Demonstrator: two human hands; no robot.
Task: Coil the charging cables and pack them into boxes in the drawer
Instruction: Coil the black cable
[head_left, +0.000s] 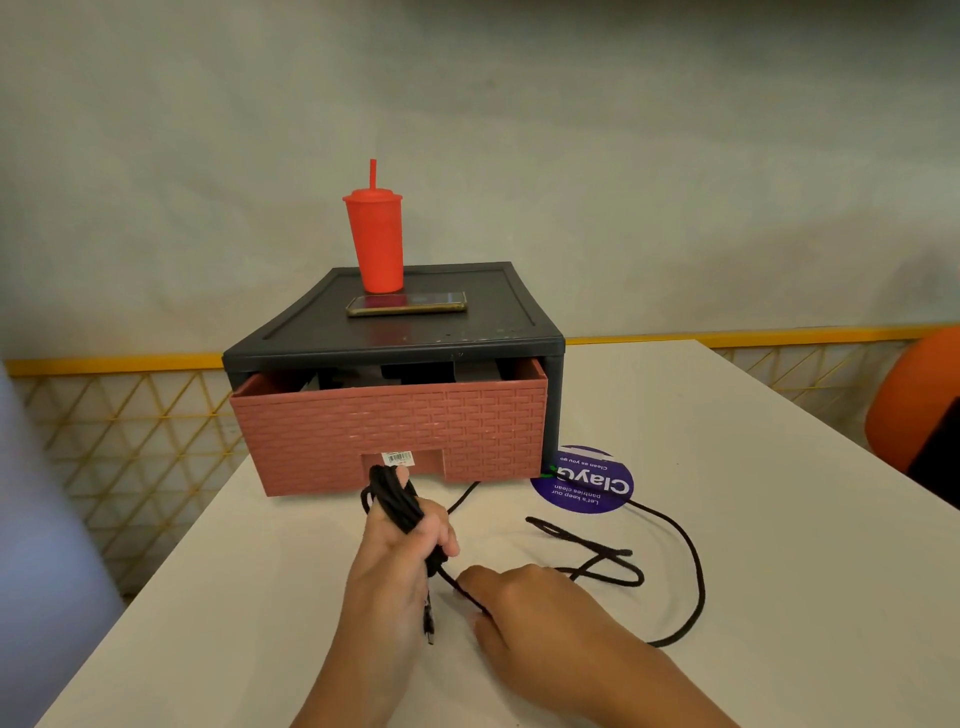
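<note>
Left hand (395, 566) is up off the table (753, 519), just in front of the drawer (389, 431), clenched around a black cable (396, 500). Several turns are wound over its fingers into a tight bundle, and the plug end dangles below the palm. From that bundle one strand drops to the right hand (535, 608), which sits low on the table with thumb and fingers pinching the strand. The fingertips themselves are hidden.

The rest of the cable lies loose on the table to the right. It crosses itself in a flat loop, then swings in a wide arc over the purple sticker (584, 480) beside the drawer's right corner.

The drawer, pink with a woven-pattern front and a barcode label at its handle notch, is pulled partway out of a dark cabinet (519, 322). Dark shapes show inside, too dim to make out.

On the cabinet top stand a red cup (375, 239) with a straw and, touching its near side, a phone (408, 303) lying flat. An orange chair (914, 400) shows at the far right edge.
</note>
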